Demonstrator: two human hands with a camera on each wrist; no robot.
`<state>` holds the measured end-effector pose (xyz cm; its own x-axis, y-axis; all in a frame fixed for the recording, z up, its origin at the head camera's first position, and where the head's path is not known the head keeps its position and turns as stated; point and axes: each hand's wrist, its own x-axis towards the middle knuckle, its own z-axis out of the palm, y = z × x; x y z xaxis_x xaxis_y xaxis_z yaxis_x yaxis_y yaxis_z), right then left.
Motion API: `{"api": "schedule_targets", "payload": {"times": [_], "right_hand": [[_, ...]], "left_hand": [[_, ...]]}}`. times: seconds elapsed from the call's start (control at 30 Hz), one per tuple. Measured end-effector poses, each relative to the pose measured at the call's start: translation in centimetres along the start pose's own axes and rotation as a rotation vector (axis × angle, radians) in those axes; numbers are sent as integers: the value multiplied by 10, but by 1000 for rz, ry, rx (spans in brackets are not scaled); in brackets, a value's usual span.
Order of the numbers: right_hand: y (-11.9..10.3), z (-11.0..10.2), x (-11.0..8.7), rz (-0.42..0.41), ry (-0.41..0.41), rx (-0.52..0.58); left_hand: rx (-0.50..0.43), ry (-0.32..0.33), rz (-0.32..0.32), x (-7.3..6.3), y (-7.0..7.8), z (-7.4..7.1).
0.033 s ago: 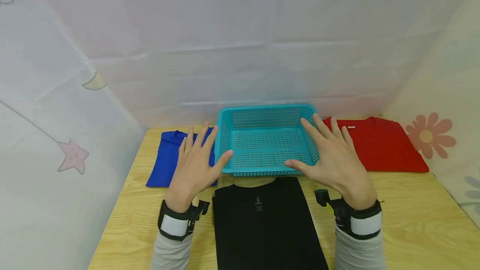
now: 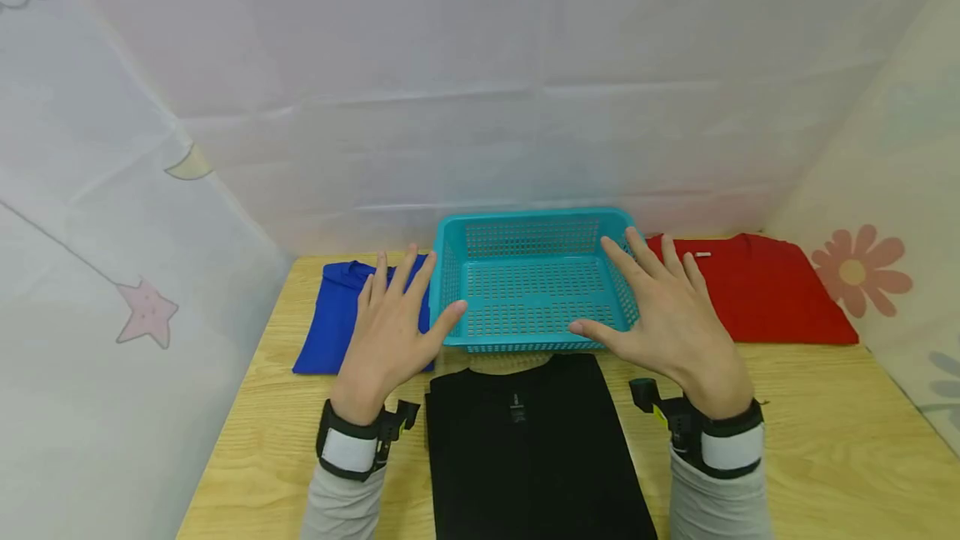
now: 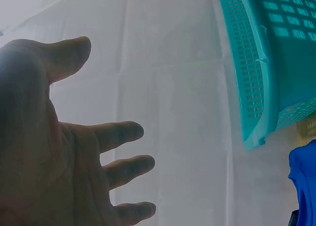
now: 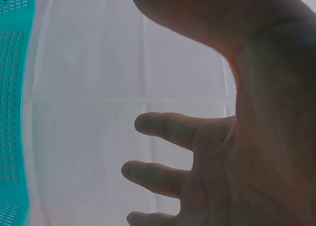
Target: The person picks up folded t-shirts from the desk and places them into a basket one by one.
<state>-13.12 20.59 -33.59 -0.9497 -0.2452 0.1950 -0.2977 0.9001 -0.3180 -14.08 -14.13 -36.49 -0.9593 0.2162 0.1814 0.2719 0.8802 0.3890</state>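
Both hands are raised in the air with fingers spread, and neither holds anything. In the head view, my left hand point(image 2: 390, 344) overlaps the folded blue shirt point(image 2: 326, 332) and the left side of a turquoise plastic basket point(image 2: 536, 344). My right hand point(image 2: 671, 323) overlaps the basket's right side and the near corner of a folded red shirt point(image 2: 780, 294). Between the forearms lies a folded black T-shirt point(image 2: 536, 457), its neckline toward the basket. The left wrist view shows the palm and basket rim point(image 3: 266, 72); the right wrist view shows the other palm point(image 4: 256, 157).
All of it rests on a light wood table point(image 2: 832, 440). A pale sheet point(image 2: 487, 132) hangs close behind the basket, with printed side walls at left and right. Each wrist wears a strapped camera, such as the left wrist camera point(image 2: 405, 415).
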Motion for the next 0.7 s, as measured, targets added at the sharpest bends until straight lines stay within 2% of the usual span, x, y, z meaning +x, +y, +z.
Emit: {"api": "schedule_targets", "payload": {"times": [0.53, 0.7], "right_hand": [[0, 2, -6, 5, -27, 0], [-9, -1, -13, -32, -8, 21]], "left_hand": [[5, 7, 12, -8, 7, 3], [51, 47, 61, -15, 15, 4]]}}
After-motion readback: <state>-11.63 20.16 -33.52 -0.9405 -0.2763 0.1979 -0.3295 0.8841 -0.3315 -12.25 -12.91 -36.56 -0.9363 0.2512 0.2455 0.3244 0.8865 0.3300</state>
